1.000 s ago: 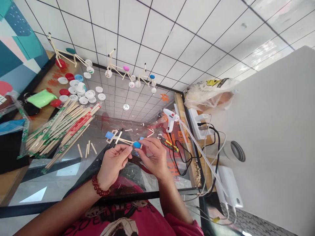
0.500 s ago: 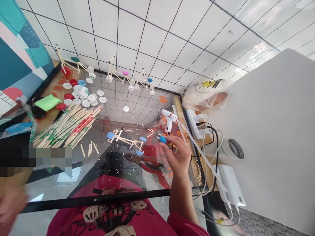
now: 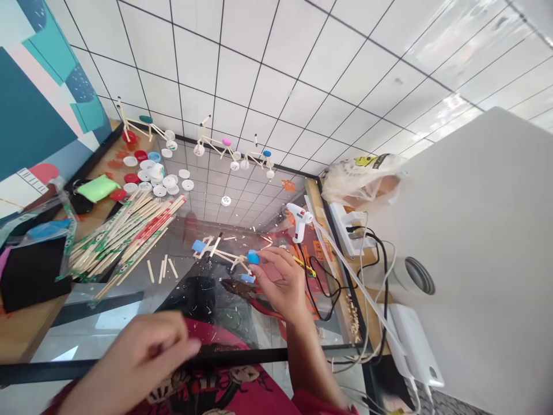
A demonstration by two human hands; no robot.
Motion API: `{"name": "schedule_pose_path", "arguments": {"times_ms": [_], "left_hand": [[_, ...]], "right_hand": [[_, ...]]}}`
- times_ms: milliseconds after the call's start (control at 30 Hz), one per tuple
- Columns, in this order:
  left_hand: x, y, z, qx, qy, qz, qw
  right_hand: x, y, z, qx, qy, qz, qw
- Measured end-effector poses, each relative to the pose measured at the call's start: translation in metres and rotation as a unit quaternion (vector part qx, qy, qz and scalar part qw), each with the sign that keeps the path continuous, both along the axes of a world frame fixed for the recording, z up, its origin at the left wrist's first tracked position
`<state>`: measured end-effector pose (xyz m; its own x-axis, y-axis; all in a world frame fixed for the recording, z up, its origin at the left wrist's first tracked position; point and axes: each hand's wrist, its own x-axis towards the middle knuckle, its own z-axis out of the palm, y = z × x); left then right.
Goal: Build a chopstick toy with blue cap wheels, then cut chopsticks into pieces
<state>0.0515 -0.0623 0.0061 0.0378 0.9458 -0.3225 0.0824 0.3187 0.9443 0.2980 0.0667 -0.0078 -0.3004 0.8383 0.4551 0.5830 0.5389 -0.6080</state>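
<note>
My right hand (image 3: 283,282) pinches a small blue ball (image 3: 254,259), which looks like modelling clay, between thumb and fingertips. The ball is in front of the right end of a wooden stick model (image 3: 224,253) with light blue bottle caps as wheels; whether they touch I cannot tell. My left hand (image 3: 140,351), blurred, hovers over the near table edge with bent fingers, thumb apart and nothing visible in its grasp. Under my right hand lie red-handled pliers (image 3: 237,288), partly covered by it. Short cut sticks (image 3: 162,269) lie left of the model.
A white glue gun (image 3: 299,221) with a black cord rests at right, near a power strip (image 3: 345,227). Wrapped chopsticks (image 3: 133,236) and loose caps (image 3: 149,173) lie at left. Finished stick models (image 3: 216,144) stand along the back wall. Scraps litter the glass tabletop (image 3: 207,202).
My right hand has moved left with the blue ball, from beside the glue gun to the model's right end. My left hand has come in from the lower left corner. The view has shifted slightly.
</note>
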Motion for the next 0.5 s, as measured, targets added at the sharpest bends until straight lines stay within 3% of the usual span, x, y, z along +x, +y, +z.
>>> {"name": "schedule_pose_path", "arguments": {"times_ms": [100,200,333,500], "left_hand": [[0.033,0.049,-0.013,-0.026,-0.05,0.013,0.998],[0.058,0.079,-0.028,-0.071,-0.151,0.048,0.985],[0.074,0.088,-0.037,-0.118,-0.252,0.076,0.957],[0.079,0.087,-0.039,-0.113,-0.281,0.098,0.948]], "right_hand": [[-0.001,0.001,-0.006,-0.007,-0.011,0.0,1.0],[0.002,0.003,-0.01,-0.013,-0.008,0.0,1.0],[0.003,0.005,-0.011,-0.017,-0.002,0.009,1.0],[-0.002,0.008,-0.013,-0.014,-0.009,0.029,0.999]]}}
